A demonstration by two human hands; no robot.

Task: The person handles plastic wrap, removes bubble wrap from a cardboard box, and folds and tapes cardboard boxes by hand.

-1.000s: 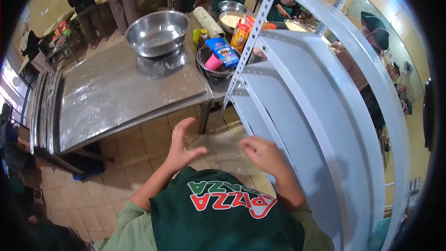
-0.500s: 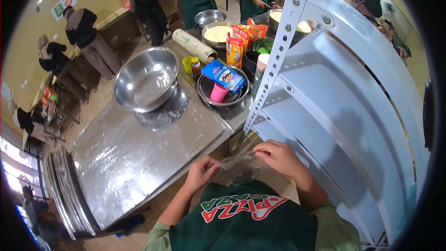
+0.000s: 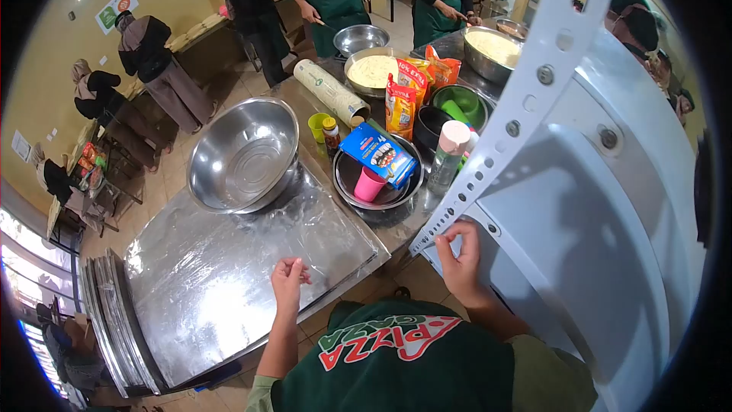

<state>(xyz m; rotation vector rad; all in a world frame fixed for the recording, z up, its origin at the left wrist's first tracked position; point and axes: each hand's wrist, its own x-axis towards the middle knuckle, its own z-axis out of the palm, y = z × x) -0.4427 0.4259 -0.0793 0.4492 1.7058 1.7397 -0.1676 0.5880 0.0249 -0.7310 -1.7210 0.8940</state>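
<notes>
We held our left hand [image 3: 290, 282] at the near edge of a broad, shiny metal sheet [image 3: 187, 259], its fingers curled in toward the thumb. Our right hand [image 3: 462, 259] was half closed, thumb and forefinger bent close together, near the lower end of a perforated post [image 3: 526, 107] on the pale shelf unit [image 3: 602, 259]. We could not tell whether it touched the post, nor whether either hand had hold of anything thin and see-through.

The metal sheet lay across the left part of the worktop [image 3: 398, 227], with a large steel bowl [image 3: 252, 156] standing toward its far end and a stack of metal trays [image 3: 114, 320] at its left side. To the right of the bowl we had a steel basin [image 3: 418, 185], in which a pink cup [image 3: 370, 185] leaned beside a blue box [image 3: 380, 154]. A clear bottle [image 3: 444, 168] with a pale pink lid stood between the basin and the post. Farther back were orange pouches [image 3: 400, 111] and a patterned roll [image 3: 329, 91].
</notes>
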